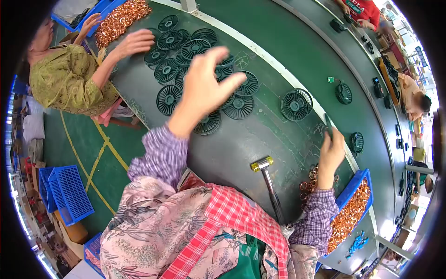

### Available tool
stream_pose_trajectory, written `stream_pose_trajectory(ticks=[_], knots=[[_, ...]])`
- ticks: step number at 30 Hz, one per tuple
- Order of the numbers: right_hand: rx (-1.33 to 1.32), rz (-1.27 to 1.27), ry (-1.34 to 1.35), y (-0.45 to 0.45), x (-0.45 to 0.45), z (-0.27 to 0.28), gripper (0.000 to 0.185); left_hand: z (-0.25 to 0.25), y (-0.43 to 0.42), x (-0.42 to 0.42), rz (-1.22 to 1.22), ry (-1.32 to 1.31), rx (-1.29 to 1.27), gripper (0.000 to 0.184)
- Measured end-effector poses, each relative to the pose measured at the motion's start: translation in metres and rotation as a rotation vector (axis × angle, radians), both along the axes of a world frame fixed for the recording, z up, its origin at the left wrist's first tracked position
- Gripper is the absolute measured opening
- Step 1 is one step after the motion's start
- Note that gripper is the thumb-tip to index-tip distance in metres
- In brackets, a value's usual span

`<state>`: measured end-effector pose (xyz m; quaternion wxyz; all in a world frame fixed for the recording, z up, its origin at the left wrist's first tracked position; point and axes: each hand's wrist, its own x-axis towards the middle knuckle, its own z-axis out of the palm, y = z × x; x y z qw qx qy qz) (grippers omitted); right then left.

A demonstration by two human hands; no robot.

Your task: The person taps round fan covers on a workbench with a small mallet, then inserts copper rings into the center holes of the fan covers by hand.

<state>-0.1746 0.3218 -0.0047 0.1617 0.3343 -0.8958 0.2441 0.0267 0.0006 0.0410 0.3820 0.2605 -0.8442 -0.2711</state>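
Observation:
My left hand (204,86) is raised above the dark green round fan grilles (195,48), its thumb and fingers spread and holding nothing. It hides part of the pile, where several grilles overlap. Near the table's far edge, my right hand (332,149) is closed around a thin dark piece (328,122) that juts up past the fingertips; its kind is not clear. Two stacked grilles (295,105) lie apart from the pile, left of that hand. A mallet with yellow ends (263,163) rests on the dark table (218,156), its handle pointing toward me.
Copper-coloured rings (308,185) lie loose by my right wrist; a blue bin (368,176) beside them holds many more. Another person (76,76) works at the left near a ring heap (121,19). Beyond the white edge, a green conveyor (320,60) carries dark fan parts (344,93).

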Motion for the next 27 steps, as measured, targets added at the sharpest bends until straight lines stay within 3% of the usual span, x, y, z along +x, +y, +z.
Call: stream_pose_trajectory(ticks=[3,9,11,12,14,15,18,19,20,21,22,24,26,27], knots=[[0.166,0.115,0.050,-0.008,0.004,-0.021,0.036,-0.012,-0.058,-0.025,0.022,-0.408,-0.193,0.089],[0.273,0.120,0.022,0.001,0.023,-0.004,0.040,-0.010,-0.088,-0.052,-0.208,-0.917,-0.274,0.094],[0.275,0.118,-0.003,0.005,0.023,0.001,0.037,-0.011,-0.085,-0.054,-0.187,-0.905,-0.353,0.071],[0.275,0.114,0.001,0.006,0.024,0.003,0.037,-0.011,-0.081,-0.054,-0.189,-0.899,-0.355,0.071],[0.216,0.120,0.011,0.007,0.028,0.006,0.033,-0.011,-0.072,-0.055,-0.171,-0.963,-0.384,0.038],[0.215,0.110,0.012,0.005,0.032,0.008,0.033,-0.013,-0.069,-0.054,-0.178,-0.959,-0.390,0.038],[0.114,0.150,0.009,-0.005,0.048,0.021,0.027,-0.015,-0.063,-0.040,-0.144,-0.428,-0.637,0.006],[0.015,0.173,-0.035,-0.010,0.054,0.024,0.025,-0.003,-0.053,-0.035,-0.195,-0.267,-0.641,0.009],[-0.078,0.204,-0.114,-0.012,0.057,0.021,0.023,0.018,-0.031,-0.027,-0.256,-0.096,-0.688,0.021],[-0.232,0.181,-0.587,-0.016,0.066,0.025,0.026,0.032,-0.005,-0.020,-0.309,-0.091,-0.659,0.035],[-0.471,0.236,-1.055,-0.023,0.075,0.033,0.039,0.037,0.017,-0.013,-0.451,-0.014,-0.676,0.037],[-0.774,0.348,-1.586,-0.031,0.089,0.039,0.048,0.023,0.073,0.001,-0.718,0.016,-0.645,0.033],[-0.997,0.239,-1.701,-0.040,0.111,0.022,0.036,-0.005,0.108,0.010,-0.940,-0.018,-0.478,0.032],[-1.048,0.308,-1.788,-0.032,0.112,0.019,0.032,-0.020,0.118,0.014,-0.956,-0.029,-0.456,0.032]])
